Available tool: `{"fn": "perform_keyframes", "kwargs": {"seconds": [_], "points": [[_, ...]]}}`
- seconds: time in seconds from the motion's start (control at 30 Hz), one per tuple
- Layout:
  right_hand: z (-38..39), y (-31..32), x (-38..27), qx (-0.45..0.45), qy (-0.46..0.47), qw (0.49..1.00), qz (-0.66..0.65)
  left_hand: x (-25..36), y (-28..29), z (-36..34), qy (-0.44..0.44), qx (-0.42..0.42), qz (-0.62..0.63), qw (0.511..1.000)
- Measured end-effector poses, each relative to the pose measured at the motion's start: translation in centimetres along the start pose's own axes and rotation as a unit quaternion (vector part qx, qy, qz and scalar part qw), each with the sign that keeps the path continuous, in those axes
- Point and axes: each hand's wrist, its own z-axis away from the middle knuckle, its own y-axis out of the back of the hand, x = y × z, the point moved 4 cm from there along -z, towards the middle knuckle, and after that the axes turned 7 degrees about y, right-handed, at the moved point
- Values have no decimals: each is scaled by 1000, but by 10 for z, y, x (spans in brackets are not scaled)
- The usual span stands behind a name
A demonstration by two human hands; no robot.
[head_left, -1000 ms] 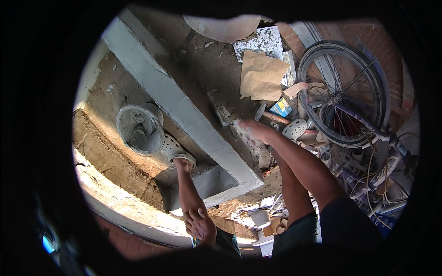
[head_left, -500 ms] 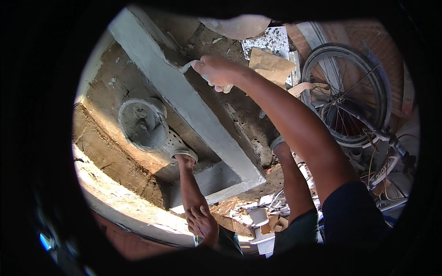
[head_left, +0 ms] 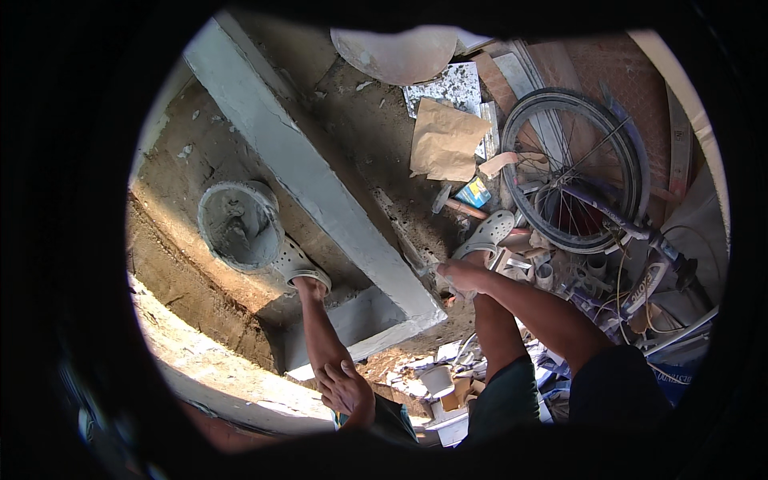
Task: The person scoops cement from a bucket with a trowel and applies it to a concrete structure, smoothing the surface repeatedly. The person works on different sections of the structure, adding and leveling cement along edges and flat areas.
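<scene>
A low wall [head_left: 316, 176] smoothed with grey mortar runs diagonally from the far left to a corner near me. My left hand [head_left: 346, 388] rests on my left shin with its fingers stretched out. Close to the wall's near corner, my right hand [head_left: 464, 276] hangs in front of my right foot with its fingers curled. Something pale seems to be in that hand, but I cannot make out what it is. Left of the wall stands a bucket [head_left: 210, 228] of grey mortar, beside my left foot in a pale clog [head_left: 294, 260].
My right foot wears another clog [head_left: 492, 230]. A hammer [head_left: 460, 203], a blue packet [head_left: 474, 192] and brown paper [head_left: 448, 142] lie beyond it. A bicycle wheel [head_left: 512, 172] stands at the right. Scraps and a small white tub [head_left: 437, 381] lie near me, and a large round basin [head_left: 396, 56] at the far end.
My right hand has left the wall's far top edge and come back towards me, down by the near corner. My left hand has stayed on my shin. The view has shifted slightly.
</scene>
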Motion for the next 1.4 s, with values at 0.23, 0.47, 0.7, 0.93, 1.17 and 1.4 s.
{"fn": "perform_keyframes", "kwargs": {"seconds": [0.23, 0.47, 0.7, 0.93, 1.17, 1.4], "points": [[-73, 117, -151, 11, -64, 934, -351, -4, -10, 1, -3, 14, 1, 1000], [-144, 238, -323, 99, 111, 960, -239, -4, -9, 2, 5, 9, 16, 1000], [-149, 197, -233, 44, 7, 993, -112, -9, -11, -2, -5, 7, 27, 1000], [-65, 57, -42, 5, -104, 994, -13, -6, -1, -3, -5, -18, 14, 1000], [-70, 111, -55, 120, -71, 962, -233, -2, 0, 1, -13, -4, 1, 1000], [-226, 232, -175, 172, 82, 972, -140, -4, -7, -2, 0, 12, -16, 1000]]}}
